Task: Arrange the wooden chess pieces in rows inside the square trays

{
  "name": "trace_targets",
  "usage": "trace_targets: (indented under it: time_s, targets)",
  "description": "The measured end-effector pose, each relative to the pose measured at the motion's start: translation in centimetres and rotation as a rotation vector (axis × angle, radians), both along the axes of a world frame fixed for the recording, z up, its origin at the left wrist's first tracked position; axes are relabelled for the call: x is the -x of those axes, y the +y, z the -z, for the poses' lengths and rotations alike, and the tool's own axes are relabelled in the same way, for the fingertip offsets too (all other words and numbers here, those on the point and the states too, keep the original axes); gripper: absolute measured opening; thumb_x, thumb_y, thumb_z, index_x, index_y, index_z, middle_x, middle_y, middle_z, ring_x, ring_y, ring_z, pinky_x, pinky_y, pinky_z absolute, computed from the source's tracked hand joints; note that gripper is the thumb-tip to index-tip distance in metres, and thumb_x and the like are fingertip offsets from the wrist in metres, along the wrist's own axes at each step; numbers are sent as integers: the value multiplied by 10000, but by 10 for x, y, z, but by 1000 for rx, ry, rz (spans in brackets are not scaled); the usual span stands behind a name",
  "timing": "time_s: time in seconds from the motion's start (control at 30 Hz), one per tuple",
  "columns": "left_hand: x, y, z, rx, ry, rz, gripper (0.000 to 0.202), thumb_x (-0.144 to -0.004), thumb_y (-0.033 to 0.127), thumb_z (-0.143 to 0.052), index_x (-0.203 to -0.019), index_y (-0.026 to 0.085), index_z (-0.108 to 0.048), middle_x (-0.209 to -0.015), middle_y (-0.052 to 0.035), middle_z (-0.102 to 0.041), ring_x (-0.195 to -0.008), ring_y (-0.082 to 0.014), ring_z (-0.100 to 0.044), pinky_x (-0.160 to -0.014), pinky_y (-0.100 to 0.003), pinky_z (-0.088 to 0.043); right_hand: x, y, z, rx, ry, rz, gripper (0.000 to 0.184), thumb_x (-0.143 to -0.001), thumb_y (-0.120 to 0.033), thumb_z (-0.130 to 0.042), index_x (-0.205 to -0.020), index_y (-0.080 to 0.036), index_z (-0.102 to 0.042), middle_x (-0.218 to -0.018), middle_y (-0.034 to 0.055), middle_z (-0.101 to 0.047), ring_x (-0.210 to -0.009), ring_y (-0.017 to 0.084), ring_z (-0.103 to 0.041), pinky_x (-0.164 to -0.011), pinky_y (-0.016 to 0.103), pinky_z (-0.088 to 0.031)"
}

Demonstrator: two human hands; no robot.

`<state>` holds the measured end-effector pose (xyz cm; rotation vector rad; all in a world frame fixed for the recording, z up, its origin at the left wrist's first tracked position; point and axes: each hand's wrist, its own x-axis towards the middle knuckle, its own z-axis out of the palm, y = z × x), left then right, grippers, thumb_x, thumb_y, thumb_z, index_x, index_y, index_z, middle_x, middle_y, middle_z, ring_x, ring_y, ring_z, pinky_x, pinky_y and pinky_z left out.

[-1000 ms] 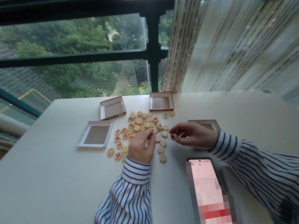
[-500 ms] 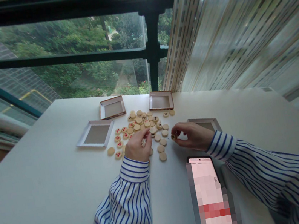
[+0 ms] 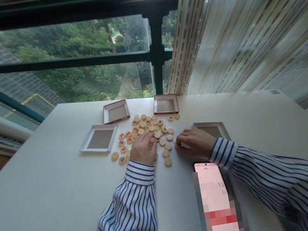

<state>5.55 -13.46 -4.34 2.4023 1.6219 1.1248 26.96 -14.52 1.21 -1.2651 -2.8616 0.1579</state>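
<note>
Plainly round — pale, flat discs (image 3: 151, 128)

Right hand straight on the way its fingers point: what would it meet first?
Past the held disc in the right hand, likely the plain disc just left; depth is hard to judge.
</note>
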Motion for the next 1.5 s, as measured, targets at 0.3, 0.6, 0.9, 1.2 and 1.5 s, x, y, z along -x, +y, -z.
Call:
trace_targets:
  time_s: [0.3,0.6,0.9,1.2,1.5]
  targets:
    - [-14,4,-8,85,88,-17,223,-750,221,-543,-954,158,-606,-999,-75,-641,-920,-211,-566,-820,-358,-438,2,-2,4,-65,-89,-8,211,-861,-282,-391,-793,-171,-557,-807,59,-648,-796,171,-529,-654,295,-285]
    - [-21,3,-15,116,183,-50,182,-740,237,-549,-904,179,-602,-921,-66,-649,-847,-228,-561,-762,-360,-427,1,-4,5,-118,-75,-19,180,-850,-256,-411,-782,-173,-556,-813,69,-640,-801,182,-533,-653,306,-285]
    - [-24,4,-15,137,175,-45,144,-748,217,-542,-874,176,-599,-885,-70,-645,-839,-225,-555,-755,-359,-420,1,-6,-1,-94,-49,-14,187,-842,-266,-416,-863,-171,-575,-878,90,-623,-837,179,-527,-664,295,-292]
    - [-22,5,-12,112,115,-36,183,-749,181,-518,-905,173,-613,-891,-69,-642,-848,-217,-553,-780,-364,-432,1,-5,-2,-106,-16,-13,183,-833,-290,-428,-866,-173,-565,-889,77,-616,-811,166,-529,-656,291,-287]
    - [-19,2,-20,159,-447,3,228,-707,274,-606,-901,164,-648,-897,-72,-657,-818,-175,-591,-771,-342,-481,2,-5,-8,-110,24,0,182,-832,-289,-435,-884,-168,-561,-893,84,-607,-795,161,-526,-653,282,-293]
